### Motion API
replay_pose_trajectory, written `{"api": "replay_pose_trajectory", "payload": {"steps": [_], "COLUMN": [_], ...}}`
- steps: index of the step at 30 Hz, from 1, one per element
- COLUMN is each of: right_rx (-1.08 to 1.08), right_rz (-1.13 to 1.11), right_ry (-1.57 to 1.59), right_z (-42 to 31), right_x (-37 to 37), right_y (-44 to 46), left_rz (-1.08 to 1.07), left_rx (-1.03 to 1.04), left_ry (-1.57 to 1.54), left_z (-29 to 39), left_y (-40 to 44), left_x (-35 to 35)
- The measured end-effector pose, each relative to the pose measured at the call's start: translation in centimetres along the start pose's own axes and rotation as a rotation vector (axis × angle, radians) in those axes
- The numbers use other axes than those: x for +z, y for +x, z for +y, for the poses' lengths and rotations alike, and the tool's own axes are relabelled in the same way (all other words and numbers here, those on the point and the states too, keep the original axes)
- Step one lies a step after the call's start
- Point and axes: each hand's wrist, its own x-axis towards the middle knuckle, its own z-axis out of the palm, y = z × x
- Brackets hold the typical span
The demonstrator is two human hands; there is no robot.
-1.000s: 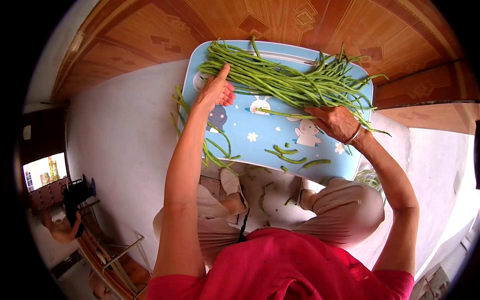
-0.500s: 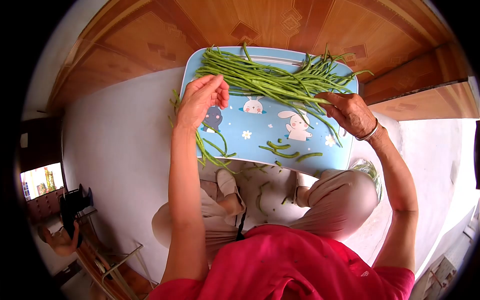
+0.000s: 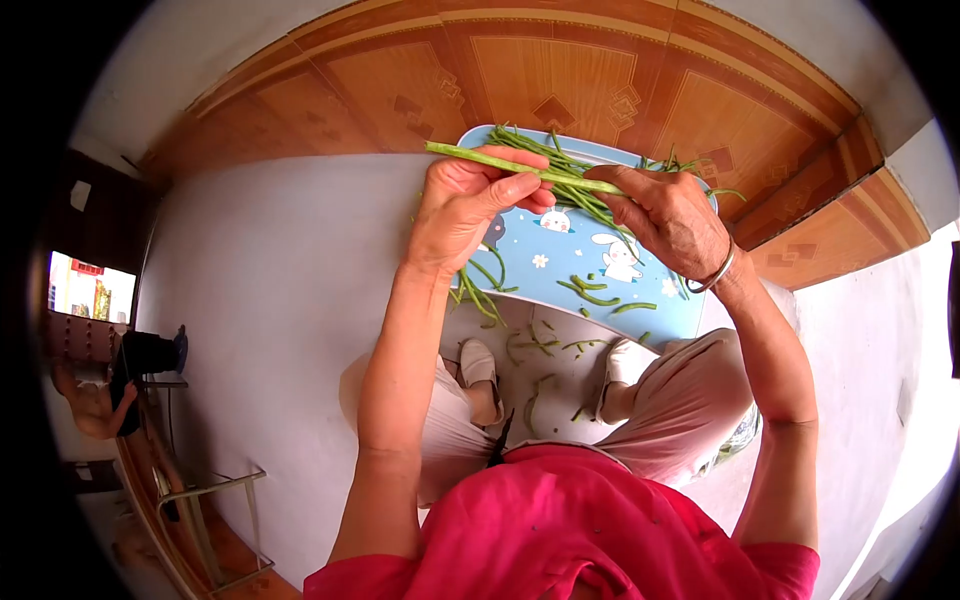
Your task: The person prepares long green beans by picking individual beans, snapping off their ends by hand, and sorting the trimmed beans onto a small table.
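A long green bean [image 3: 570, 181] is stretched between my two hands, raised above the blue table [image 3: 560, 270]. My left hand [image 3: 475, 205] pinches it between thumb and fingers, and its pale end sticks out to the left. My right hand [image 3: 668, 215], with a bracelet at the wrist, grips the bean's other part. Behind the hands a pile of long green beans [image 3: 560, 150] lies across the far side of the table, partly hidden by them. Short bean pieces [image 3: 590, 290] lie near the table's front edge.
More beans [image 3: 480, 295] hang over the table's left edge. Bean scraps [image 3: 540, 345] are scattered on the floor between my shoes. Beside my right knee is a plastic bag [image 3: 738, 440]. A metal-framed seat [image 3: 215, 490] and another person [image 3: 95, 400] are at the left.
My right hand has lifted a bean off the pile and moved left, towards my left hand. My left hand, empty before, has closed on the bean. The view has shifted, and the table appears lower.
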Motion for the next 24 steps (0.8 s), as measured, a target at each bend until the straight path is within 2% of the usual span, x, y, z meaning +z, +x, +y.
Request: {"api": "replay_pose_trajectory", "payload": {"steps": [5,12,19,22,24], "right_rx": [-0.073,-0.065,-0.054,-0.014,0.037], "right_rz": [0.095,0.055,0.034,-0.092,-0.069], "right_ry": [-0.093,-0.099,0.079,0.148,0.245], "right_z": [-3.8,-6.7,-7.4,-7.2,-6.9], "right_x": [1.8,3.5,5.2,5.7,6.8], "right_y": [0.6,1.0,1.2,1.2,0.7], "left_rz": [0.024,0.022,-0.018,0.021,0.034], "left_rx": [0.052,0.053,0.010,0.009,0.018], "left_ry": [-0.026,-0.048,-0.096,-0.130,-0.177], "left_z": [2.2,3.4,3.2,2.6,1.5], "left_y": [-3.6,-5.8,-6.1,-6.3,-6.3], "left_x": [-0.4,-1.2,-2.2,-2.6,-2.9]}}
